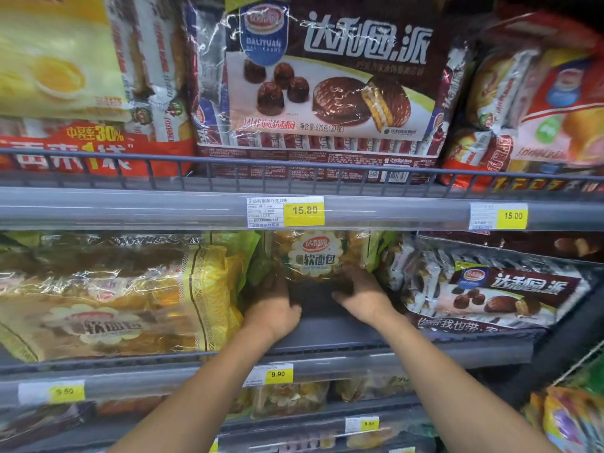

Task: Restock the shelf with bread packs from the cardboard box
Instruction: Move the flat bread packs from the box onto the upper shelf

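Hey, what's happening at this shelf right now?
A person is restocking. Both arms reach into a gap on the middle shelf, left hand and right hand at the lower corners of a soft bread pack standing at the back. Yellow bread packs lie to the left of the gap, chocolate pie packs to the right. Shadow hides whether the hands grip or just push. The cardboard box is out of view.

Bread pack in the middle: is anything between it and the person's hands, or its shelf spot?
Nothing visible: the left hand and right hand hold the bread pack, which sits in its gap on the shelf.
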Motion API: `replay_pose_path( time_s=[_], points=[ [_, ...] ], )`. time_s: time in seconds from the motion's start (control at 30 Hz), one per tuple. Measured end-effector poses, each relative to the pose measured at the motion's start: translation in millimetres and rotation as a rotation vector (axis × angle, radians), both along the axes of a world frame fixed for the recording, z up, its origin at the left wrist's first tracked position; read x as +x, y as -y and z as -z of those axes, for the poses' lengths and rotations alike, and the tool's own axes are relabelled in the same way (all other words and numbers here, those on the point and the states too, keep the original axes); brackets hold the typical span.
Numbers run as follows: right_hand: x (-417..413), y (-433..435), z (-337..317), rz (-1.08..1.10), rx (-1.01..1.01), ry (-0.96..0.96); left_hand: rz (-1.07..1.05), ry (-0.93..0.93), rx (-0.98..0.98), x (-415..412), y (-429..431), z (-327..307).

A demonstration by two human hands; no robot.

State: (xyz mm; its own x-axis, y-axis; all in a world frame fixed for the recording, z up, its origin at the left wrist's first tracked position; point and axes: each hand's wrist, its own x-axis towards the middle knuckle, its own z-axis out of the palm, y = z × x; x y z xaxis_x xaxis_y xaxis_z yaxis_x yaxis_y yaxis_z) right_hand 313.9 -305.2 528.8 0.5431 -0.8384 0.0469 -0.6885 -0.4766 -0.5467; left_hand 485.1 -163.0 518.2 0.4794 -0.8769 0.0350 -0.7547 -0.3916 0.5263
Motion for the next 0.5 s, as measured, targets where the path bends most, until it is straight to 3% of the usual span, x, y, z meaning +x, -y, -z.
replay_pose_path(
  time_s=[0.27,0.5],
  points=[
    [-42,-105,-22,0.155,-0.177,-0.083,0.207,0.226,-0.093,-30,-70,-11],
    [-103,-207,-2,0.253,-0.279,-0.036,0.432,0.284,-0.218,-64,-147,7]
  ],
)
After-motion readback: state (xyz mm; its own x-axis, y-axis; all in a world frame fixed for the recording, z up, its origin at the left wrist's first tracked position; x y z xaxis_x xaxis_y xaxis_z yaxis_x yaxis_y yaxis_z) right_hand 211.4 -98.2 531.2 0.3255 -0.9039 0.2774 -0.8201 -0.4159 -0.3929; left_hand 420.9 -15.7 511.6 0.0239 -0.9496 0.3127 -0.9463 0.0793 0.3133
